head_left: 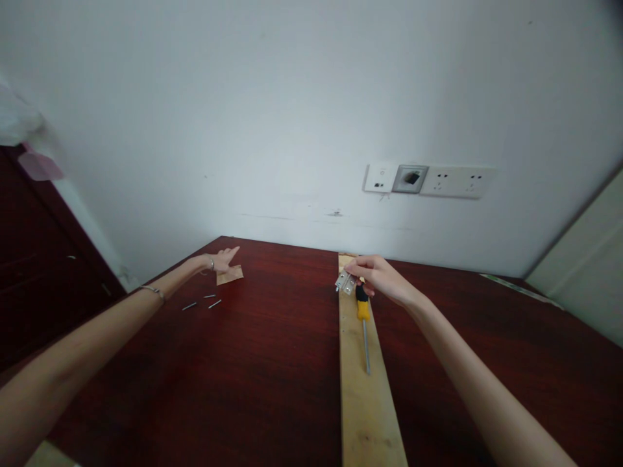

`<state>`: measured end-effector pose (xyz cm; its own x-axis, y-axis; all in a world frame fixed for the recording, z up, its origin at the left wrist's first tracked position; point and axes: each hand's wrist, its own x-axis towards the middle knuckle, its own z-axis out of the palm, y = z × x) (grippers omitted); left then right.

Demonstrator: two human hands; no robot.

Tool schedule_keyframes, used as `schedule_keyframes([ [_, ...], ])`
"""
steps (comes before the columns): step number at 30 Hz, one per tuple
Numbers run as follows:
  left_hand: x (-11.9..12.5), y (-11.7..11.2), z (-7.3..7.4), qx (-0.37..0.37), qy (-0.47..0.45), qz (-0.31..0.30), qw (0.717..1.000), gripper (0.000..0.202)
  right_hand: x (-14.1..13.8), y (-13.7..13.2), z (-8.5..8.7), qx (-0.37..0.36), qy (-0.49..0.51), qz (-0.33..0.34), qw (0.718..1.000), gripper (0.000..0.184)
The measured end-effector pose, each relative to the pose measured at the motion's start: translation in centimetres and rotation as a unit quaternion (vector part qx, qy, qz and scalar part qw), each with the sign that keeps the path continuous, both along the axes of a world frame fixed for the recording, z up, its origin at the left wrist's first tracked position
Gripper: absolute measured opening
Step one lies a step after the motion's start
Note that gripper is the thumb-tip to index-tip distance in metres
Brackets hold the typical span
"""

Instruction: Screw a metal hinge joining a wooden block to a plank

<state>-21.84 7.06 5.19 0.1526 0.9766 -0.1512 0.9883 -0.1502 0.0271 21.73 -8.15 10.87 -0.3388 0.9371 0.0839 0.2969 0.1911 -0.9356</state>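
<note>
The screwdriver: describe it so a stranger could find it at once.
On the dark red table, a pale plank runs toward the wall. The screwdriver lies along it, by the right hand holding a metal fitting. Only it has a yellow-and-black handle.

We are in a room at home, with a dark red wooden table (272,337), a white wall (272,110) and wall plugs (428,179) at the right.

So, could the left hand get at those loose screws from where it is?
Probably yes: the screws lie bare on the table, near the left hand, which touches a small wood piece.
</note>
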Motion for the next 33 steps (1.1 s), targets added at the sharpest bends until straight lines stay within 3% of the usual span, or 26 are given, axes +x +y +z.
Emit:
schedule_keyframes([
  [2,3.5,-0.4,1.8,0.047,-0.098,-0.054,0.993,0.105,0.1,0.1,0.1,0.003,0.003,-0.003,1.000,0.031],
  [5,10.2,-2.9,3.5,0.041,-0.290,-0.148,0.945,0.075,0.3,0.3,0.0,0.010,0.009,-0.007,1.000,0.031],
  [7,14.9,-5.7,3.6,0.011,-0.396,-0.214,0.893,0.059,0.3,0.4,-0.1,0.014,0.015,-0.010,1.000,0.031],
  [9,18.8,-8.6,3.1,-0.022,-0.471,-0.267,0.841,0.057,0.3,0.6,-0.3,0.016,0.018,-0.010,1.000,0.031],
  [12,22.5,-11.8,2.0,-0.077,-0.553,-0.292,0.777,0.059,0.2,0.7,-0.6,0.020,0.019,-0.008,1.000,0.032],
  [14,23.7,-12.5,1.5,-0.095,-0.582,-0.294,0.752,0.060,0.1,0.7,-0.8,0.021,0.019,-0.009,1.000,0.032],
  [16,24.1,-12.4,1.2,-0.090,-0.594,-0.290,0.745,0.057,0.0,0.7,-0.8,0.018,0.018,-0.011,1.000,0.032],
  [22,24.0,-11.9,1.0,-0.035,-0.568,-0.283,0.772,0.052,-0.1,0.9,-0.9,0.023,0.016,-0.019,0.999,0.031],
  [33,24.1,-13.6,1.8,0.025,-0.576,-0.266,0.773,0.030,-0.2,0.5,-0.8,0.052,-0.056,-0.011,0.997,0.033],
])
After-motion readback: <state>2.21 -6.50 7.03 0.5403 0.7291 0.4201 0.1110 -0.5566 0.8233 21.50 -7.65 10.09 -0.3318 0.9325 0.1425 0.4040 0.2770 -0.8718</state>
